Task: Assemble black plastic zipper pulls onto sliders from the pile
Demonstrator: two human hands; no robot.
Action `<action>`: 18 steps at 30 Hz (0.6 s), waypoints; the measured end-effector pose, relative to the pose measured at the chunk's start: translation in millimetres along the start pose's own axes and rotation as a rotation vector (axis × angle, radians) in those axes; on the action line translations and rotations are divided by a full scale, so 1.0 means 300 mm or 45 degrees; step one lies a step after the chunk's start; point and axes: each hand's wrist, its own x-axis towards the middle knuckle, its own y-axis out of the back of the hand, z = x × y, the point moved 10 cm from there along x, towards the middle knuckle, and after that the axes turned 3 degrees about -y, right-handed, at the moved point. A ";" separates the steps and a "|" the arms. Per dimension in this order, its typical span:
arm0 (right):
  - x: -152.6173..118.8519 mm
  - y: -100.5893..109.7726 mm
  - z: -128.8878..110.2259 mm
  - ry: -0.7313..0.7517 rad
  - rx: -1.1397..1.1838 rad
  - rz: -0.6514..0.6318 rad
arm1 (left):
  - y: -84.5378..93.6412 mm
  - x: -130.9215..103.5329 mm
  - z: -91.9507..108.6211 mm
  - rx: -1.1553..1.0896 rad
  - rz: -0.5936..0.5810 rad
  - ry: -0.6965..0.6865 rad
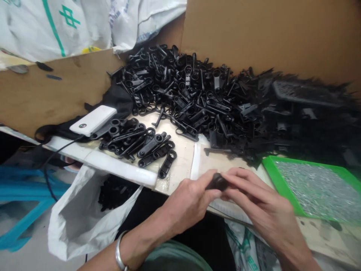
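Black part (pixel 219 183), rounded — blurred, full shape unclear — pinched between fingertips of left hand (pixel 188 203) and right hand (pixel 269 206), over front edge of bench (pixel 184 150). Beyond, heaped loosely: ring-ended pieces (pixel 186 92) of hard-looking black plastic. To the left, smaller cluster (pixel 150 146) of slim, similar pieces with round holes. At right, green tray (pixel 278 180) with raised rim, full of small, shiny, silvery bits (pixel 318 188).

Head-worn view, facing forward and down across the worktop (pixel 182 150).

It looks from the person's head, close enough that the left hand (pixel 186 203) at six o'clock and the right hand (pixel 266 207) at four loom large; the heap of black parts (pixel 220 107) at twelve and the cardboard wall (pixel 270 37) between one and two sit farther back; the green tray (pixel 282 188) meets the frame edge past three.
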 end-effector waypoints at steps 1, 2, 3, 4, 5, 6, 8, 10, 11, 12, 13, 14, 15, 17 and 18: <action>-0.007 0.003 0.030 -0.074 0.053 -0.025 | -0.002 -0.004 -0.004 0.002 0.001 0.009; -0.014 0.003 0.061 -0.150 0.089 -0.044 | -0.005 -0.007 -0.003 -0.005 0.005 0.007; -0.022 -0.002 0.090 -0.227 0.109 -0.075 | -0.007 -0.010 0.003 -0.018 0.006 -0.003; -0.031 -0.012 0.114 -0.298 0.124 -0.114 | -0.010 -0.012 0.010 -0.032 0.004 -0.013; -0.040 -0.023 0.132 -0.365 0.140 -0.149 | -0.013 -0.014 0.019 -0.040 -0.001 -0.020; -0.049 -0.030 0.146 -0.433 0.157 -0.167 | -0.016 -0.015 0.028 -0.047 -0.010 -0.028; -0.067 -0.032 0.159 -0.557 0.184 -0.142 | -0.013 -0.016 0.049 -0.067 -0.014 -0.058; -0.080 -0.030 0.152 -0.638 0.185 -0.085 | -0.002 -0.018 0.064 -0.096 0.013 -0.103; -0.083 -0.032 0.144 -0.658 0.178 -0.060 | 0.003 -0.018 0.066 -0.120 0.029 -0.124; -0.083 -0.038 0.136 -0.673 0.175 -0.043 | 0.009 -0.019 0.062 -0.144 0.050 -0.131; -0.083 -0.045 0.132 -0.692 0.177 -0.027 | 0.017 -0.019 0.053 -0.155 0.080 -0.124; -0.080 -0.054 0.132 -0.713 0.182 -0.015 | 0.025 -0.019 0.040 -0.147 0.114 -0.105; -0.075 -0.068 0.134 -0.728 0.197 -0.018 | 0.035 -0.019 0.026 -0.121 0.152 -0.078; -0.056 -0.107 0.141 -0.717 0.264 -0.080 | 0.058 -0.018 0.012 -0.030 0.214 -0.042; -0.041 -0.125 0.142 -0.690 0.318 -0.112 | 0.067 -0.016 0.017 0.007 0.225 -0.053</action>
